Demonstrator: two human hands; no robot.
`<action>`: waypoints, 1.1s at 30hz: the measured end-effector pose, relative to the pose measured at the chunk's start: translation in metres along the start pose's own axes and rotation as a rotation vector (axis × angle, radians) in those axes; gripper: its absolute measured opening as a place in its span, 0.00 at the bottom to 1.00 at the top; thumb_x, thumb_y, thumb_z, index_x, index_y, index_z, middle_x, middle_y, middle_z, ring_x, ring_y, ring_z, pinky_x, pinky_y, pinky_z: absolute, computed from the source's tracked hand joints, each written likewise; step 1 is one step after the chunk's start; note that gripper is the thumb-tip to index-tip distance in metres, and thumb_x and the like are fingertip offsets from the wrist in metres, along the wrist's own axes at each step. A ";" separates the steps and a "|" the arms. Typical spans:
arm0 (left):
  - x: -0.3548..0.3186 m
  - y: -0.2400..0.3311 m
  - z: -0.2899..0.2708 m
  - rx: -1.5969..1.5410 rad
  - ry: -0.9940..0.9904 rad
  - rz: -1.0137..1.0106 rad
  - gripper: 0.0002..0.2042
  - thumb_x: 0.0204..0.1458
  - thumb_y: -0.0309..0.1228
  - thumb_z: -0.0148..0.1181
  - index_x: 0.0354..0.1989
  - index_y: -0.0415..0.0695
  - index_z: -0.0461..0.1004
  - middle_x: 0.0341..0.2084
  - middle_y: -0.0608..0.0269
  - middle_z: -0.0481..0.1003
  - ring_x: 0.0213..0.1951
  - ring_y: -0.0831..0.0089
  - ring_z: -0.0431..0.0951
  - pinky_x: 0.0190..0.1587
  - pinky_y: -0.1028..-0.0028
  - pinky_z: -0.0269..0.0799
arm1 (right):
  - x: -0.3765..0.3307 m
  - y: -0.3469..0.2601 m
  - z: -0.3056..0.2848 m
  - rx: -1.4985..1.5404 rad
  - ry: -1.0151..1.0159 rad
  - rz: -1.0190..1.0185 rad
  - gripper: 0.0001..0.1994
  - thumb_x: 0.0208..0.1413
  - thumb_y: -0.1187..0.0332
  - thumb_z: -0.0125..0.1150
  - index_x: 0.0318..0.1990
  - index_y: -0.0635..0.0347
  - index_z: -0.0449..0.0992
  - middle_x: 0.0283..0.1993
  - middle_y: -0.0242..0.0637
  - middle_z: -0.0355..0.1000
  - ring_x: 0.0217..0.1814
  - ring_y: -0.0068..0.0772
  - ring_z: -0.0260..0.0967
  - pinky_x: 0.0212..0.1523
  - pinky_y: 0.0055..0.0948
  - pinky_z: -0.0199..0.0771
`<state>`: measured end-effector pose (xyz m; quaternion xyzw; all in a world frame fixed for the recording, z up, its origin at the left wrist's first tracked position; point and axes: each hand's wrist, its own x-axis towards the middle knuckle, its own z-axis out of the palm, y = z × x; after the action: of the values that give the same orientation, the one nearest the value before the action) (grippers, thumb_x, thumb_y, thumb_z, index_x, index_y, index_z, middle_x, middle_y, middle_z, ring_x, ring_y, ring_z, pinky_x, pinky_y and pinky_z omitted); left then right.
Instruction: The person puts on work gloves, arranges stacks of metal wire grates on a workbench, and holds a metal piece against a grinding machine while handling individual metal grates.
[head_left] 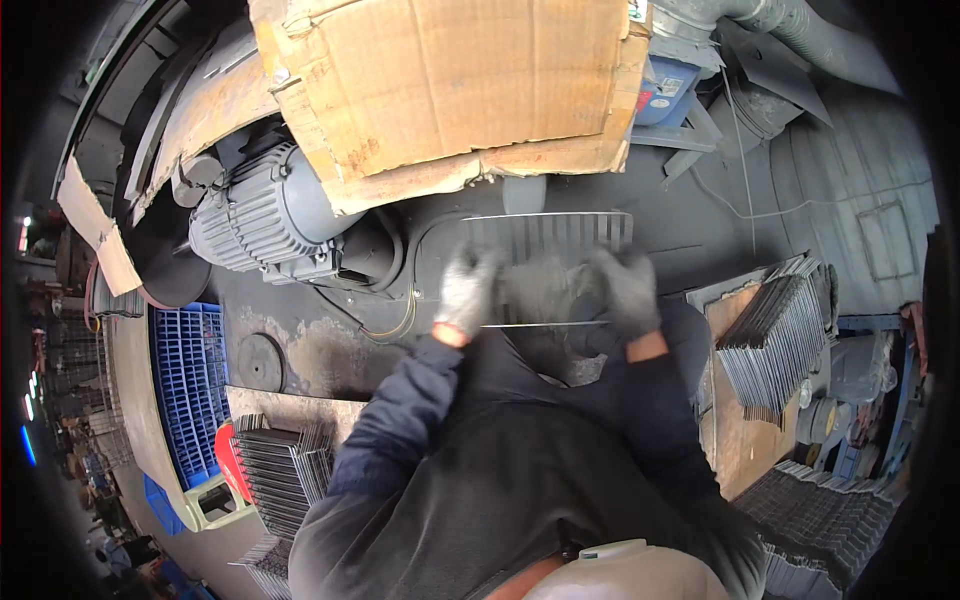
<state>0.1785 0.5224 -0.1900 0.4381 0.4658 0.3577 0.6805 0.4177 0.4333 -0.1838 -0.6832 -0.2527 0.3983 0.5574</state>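
Note:
A thin metal piece with a row of upright slots (pixel 560 232), like a grille, is held out in front of my lap. My left hand (pixel 468 290), in a grey-white glove, grips its left side. At the opposite side my right hand (pixel 630 290), gloved in darker grey, has its fingers closed on the edge. Motion smears both hands and the middle of the piece. Similar thin metal pieces stand stacked on a board to my right (pixel 770 340), and another stack (pixel 280 470) sits at my left.
A large cardboard sheet (pixel 460 90) covers the area ahead. Beneath its left edge is a grey finned motor (pixel 265 210), with cables nearby. A blue plastic crate (pixel 190 390) stands at the left. More stacked metal pieces (pixel 820 520) fill the lower right, and a grey hose (pixel 830 35) runs top right.

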 end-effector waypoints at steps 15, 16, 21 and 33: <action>0.001 0.025 -0.005 0.024 0.078 0.106 0.11 0.66 0.35 0.62 0.42 0.39 0.71 0.20 0.63 0.74 0.17 0.74 0.74 0.23 0.72 0.71 | -0.003 -0.020 0.018 0.086 -0.080 -0.144 0.04 0.63 0.74 0.65 0.43 0.63 0.79 0.35 0.30 0.77 0.31 0.19 0.72 0.30 0.25 0.72; 0.006 0.006 0.008 0.026 0.051 0.056 0.13 0.65 0.36 0.63 0.43 0.37 0.73 0.24 0.61 0.76 0.22 0.72 0.75 0.27 0.71 0.72 | -0.008 -0.038 0.003 0.112 -0.055 -0.097 0.05 0.63 0.74 0.65 0.44 0.63 0.79 0.36 0.30 0.77 0.32 0.19 0.73 0.31 0.25 0.73; 0.027 -0.044 0.015 0.168 0.094 0.048 0.16 0.63 0.38 0.66 0.45 0.36 0.72 0.28 0.60 0.76 0.24 0.70 0.73 0.29 0.68 0.72 | 0.004 -0.004 -0.017 0.176 0.005 -0.028 0.09 0.64 0.72 0.65 0.49 0.64 0.79 0.40 0.31 0.78 0.35 0.21 0.74 0.35 0.25 0.76; 0.023 -0.031 0.035 0.197 0.109 0.094 0.24 0.63 0.40 0.67 0.57 0.31 0.71 0.38 0.58 0.80 0.37 0.73 0.77 0.41 0.70 0.75 | -0.004 -0.024 -0.019 0.123 0.067 -0.083 0.09 0.64 0.74 0.63 0.49 0.66 0.79 0.33 0.33 0.78 0.36 0.22 0.76 0.33 0.26 0.76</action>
<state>0.2207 0.5228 -0.2194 0.5039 0.5140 0.3654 0.5903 0.4330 0.4254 -0.1588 -0.6494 -0.2372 0.3667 0.6225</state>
